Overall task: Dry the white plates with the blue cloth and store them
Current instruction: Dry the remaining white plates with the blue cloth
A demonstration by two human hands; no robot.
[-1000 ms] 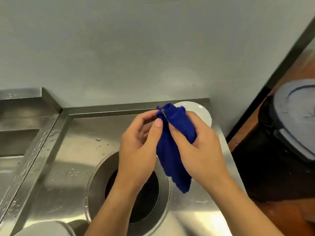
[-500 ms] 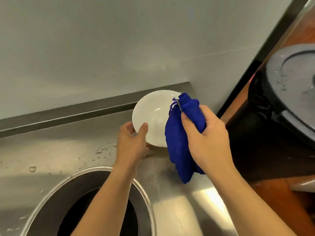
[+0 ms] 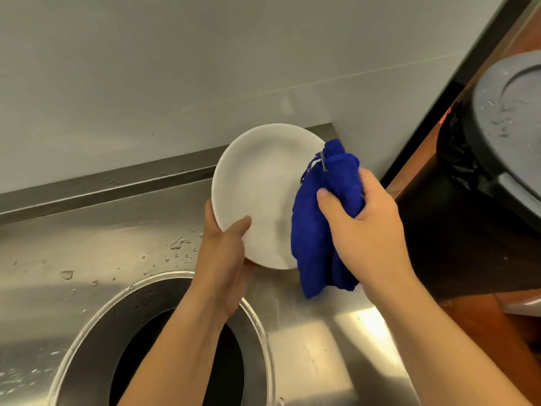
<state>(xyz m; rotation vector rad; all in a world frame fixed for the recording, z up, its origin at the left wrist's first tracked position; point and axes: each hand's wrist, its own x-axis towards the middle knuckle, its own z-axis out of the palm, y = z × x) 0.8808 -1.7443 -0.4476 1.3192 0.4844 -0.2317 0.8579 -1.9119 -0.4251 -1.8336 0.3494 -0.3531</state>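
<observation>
Left hand (image 3: 225, 253) pinches the white plate (image 3: 257, 194) by its near rim; right hand (image 3: 366, 227) clutches the bunched blue cloth (image 3: 319, 230) against the plate's right edge. Best to spread the cloth flat (it's wadded) and wipe inward, tilted over the counter (image 3: 87, 230).

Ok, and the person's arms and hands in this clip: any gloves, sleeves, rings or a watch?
Nothing worn that shows. The left hand and right hand are bare, without gloves or visible rings, and both forearms are uncovered down to the frame edge, with no sleeve, watch or wristband.
</observation>
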